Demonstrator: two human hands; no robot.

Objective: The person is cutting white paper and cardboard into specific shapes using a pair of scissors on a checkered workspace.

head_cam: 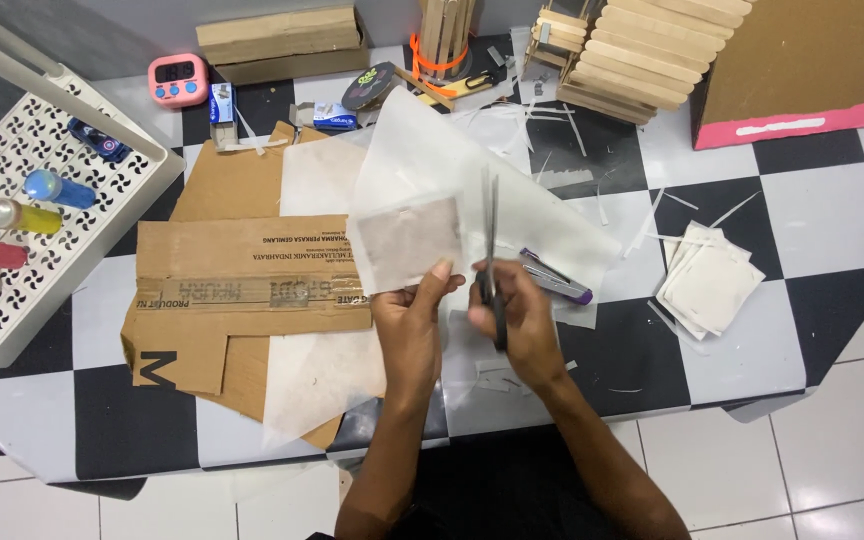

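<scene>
scissors (492,255) in r hand (517,325), blades pointing up/away, upright.

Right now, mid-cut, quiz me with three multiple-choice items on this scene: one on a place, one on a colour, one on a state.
1. Where does the stack of cut white squares lie?
A. to the right of the hands
B. on the white perforated tray
C. on top of the cardboard

2. What colour is the small digital timer at the back left of the table?
A. green
B. pink
C. black

3. What is the right hand doing?
A. resting flat on the table
B. holding a bottle
C. gripping scissors whose blades meet the translucent sheet

Answers:
1. A, the stack sits on the chequered table right of both hands.
2. B, its case is pink.
3. C, its fingers are in the scissor handles while the left hand holds the sheet.
</scene>
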